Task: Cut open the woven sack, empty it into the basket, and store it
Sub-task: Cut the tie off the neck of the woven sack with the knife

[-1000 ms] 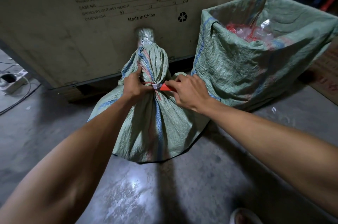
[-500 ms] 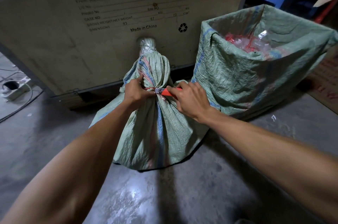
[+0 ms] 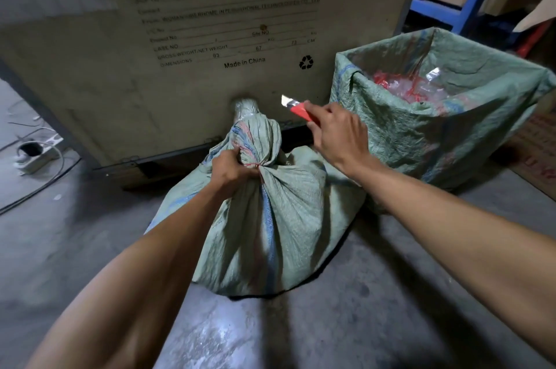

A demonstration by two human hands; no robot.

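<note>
Two hands on the job: left hand [image 3: 230,168] bunches the neck of the woven sack [image 3: 264,218] right at the red tie [image 3: 255,164], fingers clamped on the fabric, likely to keep it taut for the blade. Right hand [image 3: 337,135] grips one red utility knife [image 3: 296,108], fingers wrapped round the handle, blade raised clear above the neck. One sack on the concrete floor [image 3: 361,323], against the crate [image 3: 180,52]; one lined basket [image 3: 400,134] just beside it, ready to receive.

Dim light, floor glare, warped edges
</note>
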